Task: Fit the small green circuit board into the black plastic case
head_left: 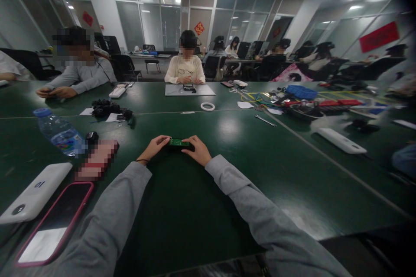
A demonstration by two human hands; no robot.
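Observation:
A small green circuit board (179, 142) lies flat on the dark green table (227, 173) straight ahead of me. My left hand (155, 146) grips its left end with fingertips and thumb. My right hand (198, 150) pinches its right end. Both arms, in grey sleeves, stretch forward from the bottom of the view.
A phone in a pink case (56, 220) and a white power bank (35, 198) lie at the near left, with a tilted water bottle (58, 132) behind. A tape roll (207, 106), a white device (340, 140), tools and cables lie farther off. Several seated people work around the table.

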